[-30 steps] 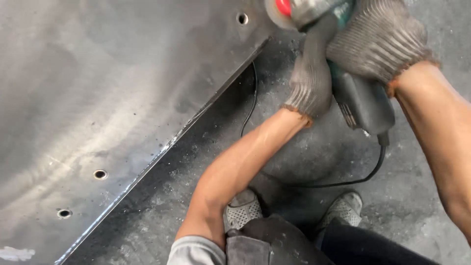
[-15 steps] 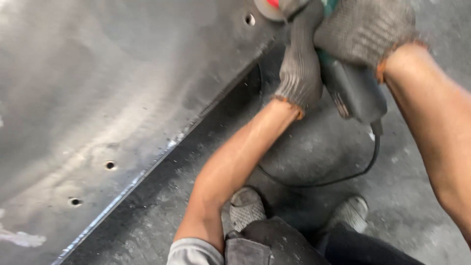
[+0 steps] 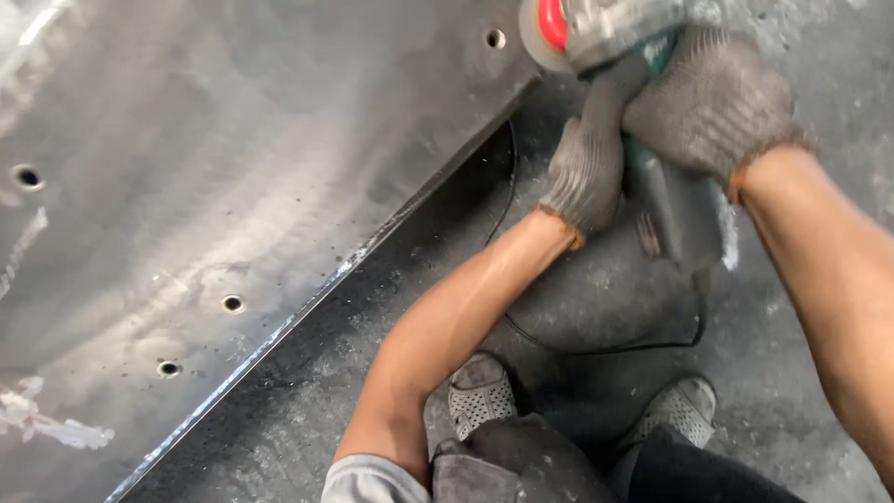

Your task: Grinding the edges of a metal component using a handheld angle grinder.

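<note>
Both my hands wear grey knit gloves and grip a green and grey angle grinder point(image 3: 666, 200). My left hand point(image 3: 587, 163) wraps its side handle; my right hand point(image 3: 712, 102) clasps the body. The grinder's disc point(image 3: 540, 33), with a red centre, meets the edge of a large steel plate point(image 3: 214, 158) near a drilled hole point(image 3: 495, 38) at the top. The plate's edge runs diagonally down to the lower left.
More drilled holes point(image 3: 232, 303) dot the plate at the left. The grinder's black cable point(image 3: 605, 346) loops over the grey concrete floor point(image 3: 782, 410). My two grey shoes point(image 3: 480, 396) and dark trousers show at the bottom.
The view shifted, so the hands and grinder sit slightly lower and more to the left in the picture. The grip is unchanged and the disc stays at the plate edge.
</note>
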